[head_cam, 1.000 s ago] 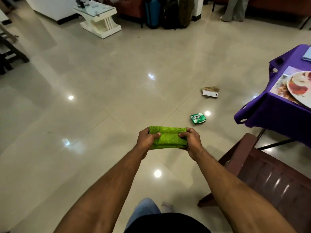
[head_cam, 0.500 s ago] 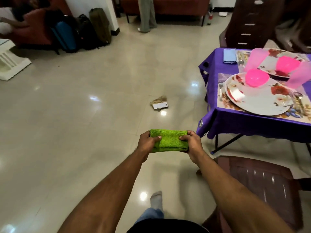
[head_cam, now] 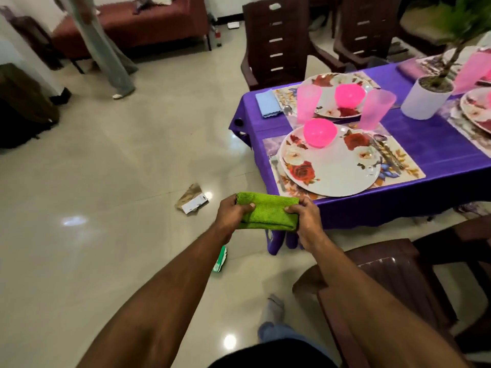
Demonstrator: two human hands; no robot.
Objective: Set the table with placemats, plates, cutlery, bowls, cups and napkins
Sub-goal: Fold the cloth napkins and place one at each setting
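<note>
Purple-clothed counter [head_cam: 414, 144] carries a floral plate [head_cam: 337, 171] (pink bowl [head_cam: 320, 132] on it); nearby, left hand [head_cam: 231, 215] and right hand [head_cam: 305, 217] grip a folded green napkin [head_cam: 268, 213].

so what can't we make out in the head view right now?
- Green packet on the floor: mostly hidden behind the left forearm.
- Right-hand plate: cut off by the frame edge.
- Napkin underside: covered by the left hand and right hand.
- Cutlery right of the near plate: blurred, type unclear.
</note>
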